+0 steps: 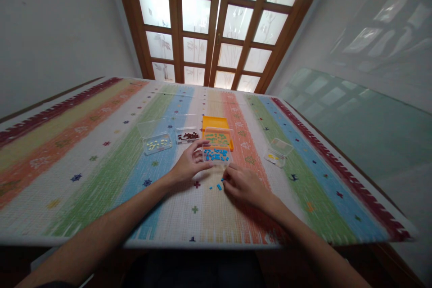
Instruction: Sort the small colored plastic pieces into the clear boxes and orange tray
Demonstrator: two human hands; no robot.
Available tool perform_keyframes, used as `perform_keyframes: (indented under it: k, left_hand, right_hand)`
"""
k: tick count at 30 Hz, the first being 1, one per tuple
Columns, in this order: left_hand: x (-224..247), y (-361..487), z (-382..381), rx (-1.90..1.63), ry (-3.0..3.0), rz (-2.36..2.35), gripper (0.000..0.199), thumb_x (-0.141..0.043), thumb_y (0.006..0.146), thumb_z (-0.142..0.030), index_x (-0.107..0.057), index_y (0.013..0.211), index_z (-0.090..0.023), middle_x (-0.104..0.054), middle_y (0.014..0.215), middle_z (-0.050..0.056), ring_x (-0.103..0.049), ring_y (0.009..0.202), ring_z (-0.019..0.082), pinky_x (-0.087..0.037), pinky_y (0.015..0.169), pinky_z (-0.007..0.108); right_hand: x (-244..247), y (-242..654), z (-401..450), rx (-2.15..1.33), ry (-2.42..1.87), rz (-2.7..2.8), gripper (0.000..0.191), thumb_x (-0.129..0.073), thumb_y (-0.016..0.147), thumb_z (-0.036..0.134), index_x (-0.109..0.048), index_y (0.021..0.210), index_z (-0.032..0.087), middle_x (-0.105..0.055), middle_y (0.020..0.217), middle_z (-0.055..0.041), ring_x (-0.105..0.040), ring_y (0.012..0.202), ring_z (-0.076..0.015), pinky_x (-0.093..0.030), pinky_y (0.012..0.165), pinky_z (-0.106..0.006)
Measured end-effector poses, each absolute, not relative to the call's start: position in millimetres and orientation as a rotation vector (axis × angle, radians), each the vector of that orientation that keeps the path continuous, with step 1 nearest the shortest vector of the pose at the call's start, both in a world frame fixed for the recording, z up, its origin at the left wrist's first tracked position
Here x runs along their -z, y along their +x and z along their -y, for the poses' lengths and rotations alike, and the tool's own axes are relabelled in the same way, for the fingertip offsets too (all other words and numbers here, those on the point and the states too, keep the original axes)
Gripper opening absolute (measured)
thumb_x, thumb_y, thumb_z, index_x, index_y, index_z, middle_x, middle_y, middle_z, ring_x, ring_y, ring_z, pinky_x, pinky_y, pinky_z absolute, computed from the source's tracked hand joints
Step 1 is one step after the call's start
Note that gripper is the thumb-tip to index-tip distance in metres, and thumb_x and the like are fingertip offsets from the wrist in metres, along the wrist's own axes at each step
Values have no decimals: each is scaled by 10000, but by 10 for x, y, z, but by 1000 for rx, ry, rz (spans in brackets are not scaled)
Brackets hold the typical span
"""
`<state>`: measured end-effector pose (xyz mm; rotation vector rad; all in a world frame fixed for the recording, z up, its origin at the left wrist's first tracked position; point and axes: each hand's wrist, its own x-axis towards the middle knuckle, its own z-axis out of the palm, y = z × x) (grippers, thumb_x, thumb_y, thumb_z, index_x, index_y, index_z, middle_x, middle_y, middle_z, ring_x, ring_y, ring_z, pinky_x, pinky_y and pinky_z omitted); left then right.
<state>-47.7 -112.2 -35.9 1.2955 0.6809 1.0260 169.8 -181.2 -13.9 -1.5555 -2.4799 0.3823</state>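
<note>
A clear box of blue pieces (217, 155) stands at the middle of the table. My left hand (191, 161) is at its left side, fingers and thumb apart around the box's left edge. Just below the box's right corner is my right hand (240, 183), its fingers pinched together at a small blue piece (222, 179). Two loose blue pieces (219, 186) lie on the cloth to the left of my right fingertips. Behind the blue box, a clear box of green pieces (218, 137) rests on an orange case (215, 122).
Left of the orange case are a clear box of dark red pieces (187, 135) and an open box of pale yellow pieces (157, 144). To the right stands a small open box with yellow pieces (276, 158). A striped cloth (175, 216) covers the table.
</note>
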Motion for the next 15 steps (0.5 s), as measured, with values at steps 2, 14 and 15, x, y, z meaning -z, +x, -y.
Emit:
perform_keyframes:
  k: [2, 14, 15]
  left_hand:
    - [355, -478, 1118, -1028, 1291, -684, 624, -895, 683, -189, -581, 1221, -201, -594, 1391, 164, -698, 1131, 282, -547, 1038, 505]
    - [333, -468, 1112, -1040, 1325, -716, 629, -886, 668, -202, -567, 1210, -195, -610, 1374, 151, -693, 1130, 275, -555, 1039, 506]
    - [332, -469, 1111, -1038, 1327, -715, 628, -886, 671, -205, -569, 1213, -196, -609, 1378, 152, -693, 1129, 274, -556, 1040, 505]
  right_hand:
    - [125, 1695, 1818, -402, -1588, 2436, 104, -561, 882, 127, -654, 915, 159, -668, 939, -84, -580, 802, -175, -382, 709, -276]
    - [139, 1687, 1856, -543, -1630, 2298, 157, -585, 755, 65, -650, 857, 164, -627, 777, -28, -525, 703, -150, -347, 667, -262]
    - [130, 1690, 1857, -560, -1631, 2296, 151, -587, 760, 68, -652, 857, 164, -622, 762, -23, -524, 692, -147, -346, 661, -261]
